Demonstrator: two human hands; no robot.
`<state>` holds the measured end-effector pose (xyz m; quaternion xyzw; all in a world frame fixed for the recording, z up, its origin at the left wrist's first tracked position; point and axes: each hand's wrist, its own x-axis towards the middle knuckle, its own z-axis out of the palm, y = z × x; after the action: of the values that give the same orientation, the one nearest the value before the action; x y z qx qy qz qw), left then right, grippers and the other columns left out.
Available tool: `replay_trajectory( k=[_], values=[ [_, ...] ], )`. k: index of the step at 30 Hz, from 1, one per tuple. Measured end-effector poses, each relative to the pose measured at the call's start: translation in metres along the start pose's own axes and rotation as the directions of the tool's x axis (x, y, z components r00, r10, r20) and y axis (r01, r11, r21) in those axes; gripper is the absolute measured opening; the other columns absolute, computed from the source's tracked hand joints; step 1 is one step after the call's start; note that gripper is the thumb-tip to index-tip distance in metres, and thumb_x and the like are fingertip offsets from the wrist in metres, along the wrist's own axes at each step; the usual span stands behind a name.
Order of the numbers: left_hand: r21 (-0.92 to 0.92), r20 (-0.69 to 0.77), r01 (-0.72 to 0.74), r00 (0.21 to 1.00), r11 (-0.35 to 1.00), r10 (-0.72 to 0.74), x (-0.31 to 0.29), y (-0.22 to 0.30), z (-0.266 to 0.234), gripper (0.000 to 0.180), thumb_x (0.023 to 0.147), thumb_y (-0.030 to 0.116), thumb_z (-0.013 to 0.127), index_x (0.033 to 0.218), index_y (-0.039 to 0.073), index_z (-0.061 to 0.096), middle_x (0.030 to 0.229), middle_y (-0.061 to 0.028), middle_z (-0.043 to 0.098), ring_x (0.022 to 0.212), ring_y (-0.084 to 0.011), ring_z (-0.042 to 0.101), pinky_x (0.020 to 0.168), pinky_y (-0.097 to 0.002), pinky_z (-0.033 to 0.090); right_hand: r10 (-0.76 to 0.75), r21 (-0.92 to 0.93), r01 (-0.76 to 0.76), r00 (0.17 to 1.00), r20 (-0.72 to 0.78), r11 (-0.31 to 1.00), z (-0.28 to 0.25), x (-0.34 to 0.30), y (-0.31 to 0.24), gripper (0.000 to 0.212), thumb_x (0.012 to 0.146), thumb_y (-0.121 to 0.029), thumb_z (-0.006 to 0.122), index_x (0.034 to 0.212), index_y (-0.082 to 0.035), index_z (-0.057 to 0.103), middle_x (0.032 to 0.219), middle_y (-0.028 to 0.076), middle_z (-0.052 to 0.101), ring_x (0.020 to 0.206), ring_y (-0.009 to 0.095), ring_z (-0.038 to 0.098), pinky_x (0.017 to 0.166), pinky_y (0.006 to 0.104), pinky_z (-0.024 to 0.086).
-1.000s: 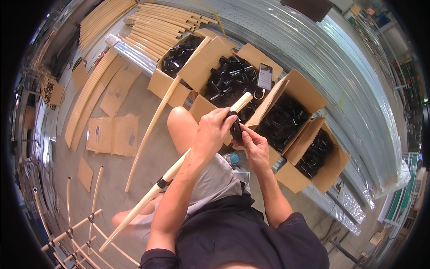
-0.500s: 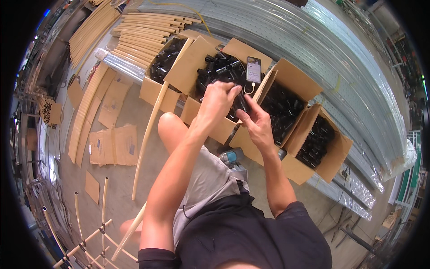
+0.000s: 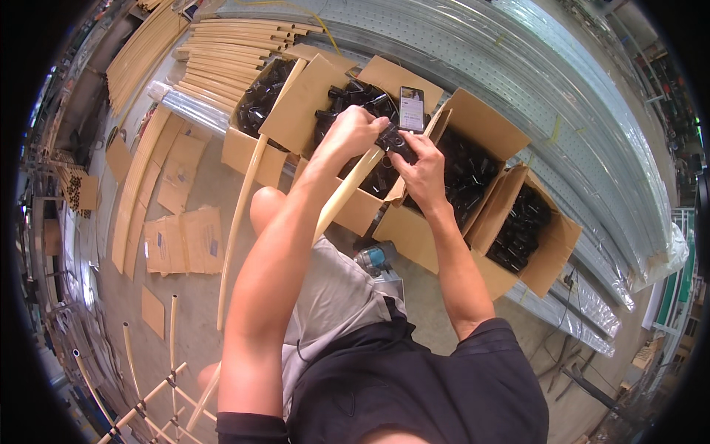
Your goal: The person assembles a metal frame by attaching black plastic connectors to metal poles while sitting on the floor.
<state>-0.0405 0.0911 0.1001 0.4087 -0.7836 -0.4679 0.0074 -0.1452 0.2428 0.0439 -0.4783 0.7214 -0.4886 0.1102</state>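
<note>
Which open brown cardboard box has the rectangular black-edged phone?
The second brown box from the left; it alone has the phone, at its back right corner.

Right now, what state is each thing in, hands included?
Black fitting: held at the cream pipe's upper end.
Cream pipe: slanted.
Left hand: fingers curled beside the black fitting, grip unclear.
Right hand: closed on the black fitting.
Phone: screen lit.
Cardboard boxes: open, holding black parts.
Flattened cardboard: lying on the floor.
</note>
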Motion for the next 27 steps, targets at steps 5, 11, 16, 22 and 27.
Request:
replay_trajectory(
  k=[5, 11, 16, 22, 27],
  values=[
    [-0.592, 0.027, -0.253, 0.943, 0.765, 0.333, -0.002, -0.05, 0.013, 0.042, 0.095, 0.023, 0.072, 0.13, 0.0, 0.066, 0.111, -0.0089, 0.073, 0.098, -0.0119, 0.066, 0.086, -0.0291, 0.054, 0.246, 0.551, -0.227, 0.968, 0.041, 0.803, 0.009, -0.007, 0.029, 0.046, 0.084, -0.006, 0.081, 0.126, 0.006, 0.066, 0.108, 0.007, 0.071, 0.093, 0.01, 0.067, 0.082, 0.0239, 0.055],
    [-0.641, -0.101, -0.3, 0.945, 0.707, 0.31, 0.007, -0.061, 0.031, 0.036, 0.094, 0.003, 0.068, 0.129, 0.001, 0.067, 0.108, -0.0076, 0.074, 0.093, -0.0083, 0.066, 0.082, -0.0242, 0.055, 0.27, 0.577, -0.298, 0.953, 0.136, 0.76, 0.008, -0.003, 0.013, 0.043, 0.087, -0.008, 0.079, 0.126, 0.005, 0.066, 0.1, 0.006, 0.074, 0.086, 0.009, 0.068, 0.079, 0.0236, 0.056],
    [-0.654, -0.276, -0.348, 0.936, 0.672, 0.216, 0.008, -0.065, 0.05, 0.032, 0.092, 0.0, 0.063, 0.123, 0.002, 0.071, 0.095, -0.0061, 0.077, 0.081, -0.0039, 0.063, 0.072, -0.0238, 0.054, 0.268, 0.396, -0.297, 0.955, 0.129, 0.869, 0.008, 0.006, 0.002, 0.038, 0.088, -0.012, 0.077, 0.12, 0.005, 0.069, 0.09, 0.006, 0.075, 0.079, 0.007, 0.068, 0.072, 0.0237, 0.056],
    [-0.634, -0.391, -0.38, 0.909, 0.673, 0.145, -0.004, -0.053, 0.06, 0.03, 0.093, 0.002, 0.062, 0.121, 0.0, 0.071, 0.09, -0.0052, 0.077, 0.077, -0.0037, 0.062, 0.069, -0.0246, 0.054, 0.231, 0.209, -0.231, 0.973, 0.026, 0.95, 0.01, 0.004, -0.008, 0.039, 0.085, -0.012, 0.077, 0.118, 0.007, 0.069, 0.087, 0.011, 0.076, 0.075, 0.009, 0.069, 0.068, 0.0269, 0.056],
    [-0.567, -0.398, -0.395, 0.9, 0.723, 0.179, -0.007, -0.054, 0.058, 0.029, 0.093, 0.006, 0.062, 0.121, 0.0, 0.071, 0.091, -0.0133, 0.077, 0.076, -0.0061, 0.066, 0.069, -0.0269, 0.055, 0.136, 0.091, -0.135, 0.991, -0.004, 0.987, 0.011, 0.007, -0.012, 0.04, 0.083, -0.012, 0.076, 0.117, 0.006, 0.069, 0.087, 0.015, 0.075, 0.075, 0.013, 0.071, 0.068, 0.0284, 0.056]
  ],
)
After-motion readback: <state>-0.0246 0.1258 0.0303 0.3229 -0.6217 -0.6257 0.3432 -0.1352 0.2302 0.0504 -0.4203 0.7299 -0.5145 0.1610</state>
